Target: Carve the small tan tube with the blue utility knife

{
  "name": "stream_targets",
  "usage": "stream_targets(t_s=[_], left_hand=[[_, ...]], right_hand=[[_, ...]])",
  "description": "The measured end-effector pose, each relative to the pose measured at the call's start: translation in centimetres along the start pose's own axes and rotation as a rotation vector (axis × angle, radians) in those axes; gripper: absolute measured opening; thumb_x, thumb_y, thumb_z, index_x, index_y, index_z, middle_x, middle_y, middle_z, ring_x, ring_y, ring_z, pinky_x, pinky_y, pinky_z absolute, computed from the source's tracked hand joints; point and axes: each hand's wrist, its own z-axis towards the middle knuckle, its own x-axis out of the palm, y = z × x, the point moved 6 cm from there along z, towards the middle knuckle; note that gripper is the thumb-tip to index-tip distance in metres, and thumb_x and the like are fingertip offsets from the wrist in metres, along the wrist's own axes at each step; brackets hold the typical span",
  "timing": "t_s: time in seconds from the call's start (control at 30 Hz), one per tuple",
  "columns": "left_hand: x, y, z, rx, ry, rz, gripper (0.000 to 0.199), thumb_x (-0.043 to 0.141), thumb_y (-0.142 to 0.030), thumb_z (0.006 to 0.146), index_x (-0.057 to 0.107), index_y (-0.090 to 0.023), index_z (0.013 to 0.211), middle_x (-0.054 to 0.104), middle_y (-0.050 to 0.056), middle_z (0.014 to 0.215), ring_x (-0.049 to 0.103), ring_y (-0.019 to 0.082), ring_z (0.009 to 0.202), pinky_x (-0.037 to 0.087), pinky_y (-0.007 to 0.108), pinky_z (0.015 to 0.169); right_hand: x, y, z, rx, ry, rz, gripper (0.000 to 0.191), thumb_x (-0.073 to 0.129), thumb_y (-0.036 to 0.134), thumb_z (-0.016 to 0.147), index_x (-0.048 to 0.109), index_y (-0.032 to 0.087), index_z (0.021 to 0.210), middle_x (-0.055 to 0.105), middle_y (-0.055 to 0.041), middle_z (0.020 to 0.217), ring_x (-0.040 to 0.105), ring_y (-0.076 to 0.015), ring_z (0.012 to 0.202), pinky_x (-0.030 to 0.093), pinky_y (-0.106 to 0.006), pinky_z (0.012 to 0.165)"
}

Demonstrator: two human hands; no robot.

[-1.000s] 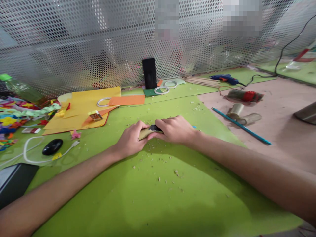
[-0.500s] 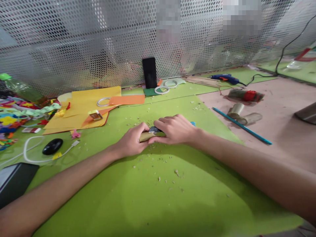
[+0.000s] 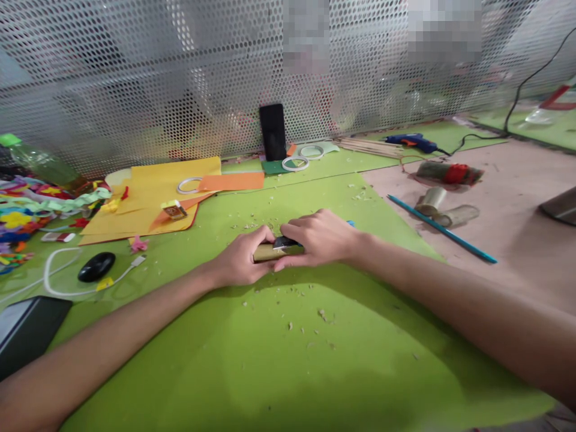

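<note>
My left hand [image 3: 240, 257] is closed round one end of a short piece of bamboo [image 3: 264, 252], low over the green tabletop. From the other side my right hand [image 3: 321, 237] grips a utility knife, its dark blade [image 3: 283, 242] lying along the top of the bamboo. A bit of the knife's blue handle [image 3: 350, 223] shows behind the knuckles; my fingers hide the rest. The right thumb rests against the near side of the bamboo. Pale shavings [image 3: 322, 314] are scattered on the green surface around both hands.
Beyond my hands, a phone [image 3: 273, 132] leans on a perforated metal screen [image 3: 216, 78]. To the right lie a blue pencil [image 3: 443, 229], bamboo pieces [image 3: 456, 215] and a glue gun [image 3: 416, 143]. Leftward are yellow paper [image 3: 135, 207], a matchbox [image 3: 174, 209] and a black mouse [image 3: 96, 267].
The knife blade has shifted slightly to the right and down along the bamboo, with small movement in my right hand. My left hand keeps its hold in nearly the same place.
</note>
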Motion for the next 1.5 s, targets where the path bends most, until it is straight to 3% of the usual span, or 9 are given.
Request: stream_targets(t_s=[0.5, 0.73, 0.9, 1.07, 1.5], left_hand=[[0.0, 0.0, -0.1, 0.013, 0.011, 0.007, 0.031, 0.063, -0.044, 0.080, 0.046, -0.020, 0.091, 0.060, -0.001, 0.077, 0.054, 0.012, 0.063, 0.043, 0.023, 0.058], [-0.5, 0.3, 0.0, -0.004, -0.147, 0.116, 0.030, 0.061, -0.044, 0.083, 0.048, -0.020, 0.096, 0.064, 0.001, 0.081, 0.059, 0.013, 0.065, 0.044, 0.024, 0.057], [-0.8, -0.1, -0.1, -0.002, -0.224, 0.189, 0.036, 0.060, -0.046, 0.084, 0.049, -0.019, 0.106, 0.067, 0.006, 0.094, 0.065, 0.017, 0.081, 0.050, 0.029, 0.069], [-0.6, -0.7, -0.1, 0.073, -0.225, 0.269, 0.043, 0.056, -0.043, 0.088, 0.047, -0.018, 0.122, 0.067, 0.011, 0.109, 0.064, 0.021, 0.095, 0.052, 0.036, 0.083], [-0.4, -0.3, -0.1, 0.105, -0.215, 0.280, 0.042, 0.058, -0.043, 0.087, 0.050, -0.018, 0.120, 0.068, 0.010, 0.109, 0.065, 0.021, 0.096, 0.051, 0.036, 0.085]], right_hand=[[0.5, -0.3, 0.0, 0.012, -0.024, -0.042, 0.073, 0.019, 0.079, 0.083, 0.059, 0.018, 0.079, 0.059, -0.0025, 0.062, 0.043, -0.0101, 0.050, 0.012, -0.028, 0.051], [0.7, -1.0, 0.0, 0.117, -0.013, -0.042, 0.071, 0.019, 0.077, 0.084, 0.059, 0.018, 0.084, 0.063, -0.0024, 0.068, 0.046, -0.0111, 0.052, 0.012, -0.028, 0.051], [0.4, -1.1, 0.0, 0.194, 0.000, -0.028, 0.069, 0.018, 0.075, 0.086, 0.058, 0.018, 0.092, 0.066, -0.0051, 0.077, 0.049, -0.0128, 0.055, 0.013, -0.028, 0.052], [0.0, -1.5, -0.1, 0.262, -0.026, -0.042, 0.072, 0.019, 0.078, 0.084, 0.057, 0.018, 0.095, 0.066, -0.0060, 0.077, 0.047, -0.0131, 0.054, 0.013, -0.028, 0.051], [-0.1, -0.8, -0.1, 0.128, -0.058, -0.084, 0.067, 0.022, 0.075, 0.086, 0.057, 0.018, 0.095, 0.064, -0.0046, 0.075, 0.051, -0.0141, 0.058, 0.012, -0.028, 0.051]])
